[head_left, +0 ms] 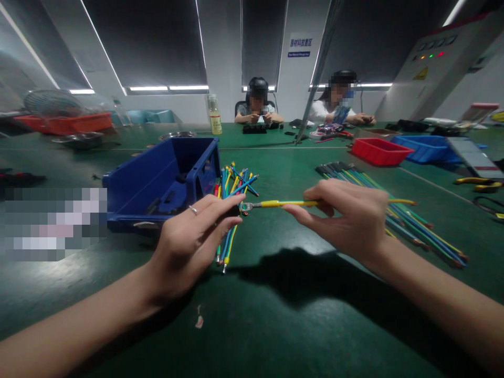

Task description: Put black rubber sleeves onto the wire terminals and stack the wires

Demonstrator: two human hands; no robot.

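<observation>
My right hand [342, 210] is closed round a yellow-and-green wire [311, 203], held level above the table. A yellow sleeve [270, 203] and a metal ring terminal [249, 207] form its left end; its other end sticks out past my knuckles. My left hand [200, 226] pinches a small black cap-like piece [233, 211], right at the terminal; whether the two touch I cannot tell. Behind my left fingers lies a loose pile of coloured wires [236, 181] with terminals. Beyond and beneath my right hand, a bundle of blue and green wires [417, 223] has black far ends.
A blue bin [161, 216] with black pieces inside stands behind my left hand. Far right are a red tray [381, 152], a blue tray [425, 149] and yellow-handled pliers [478, 182]. A bottle [214, 115] stands at the back. Two people sit across the green table [252, 325].
</observation>
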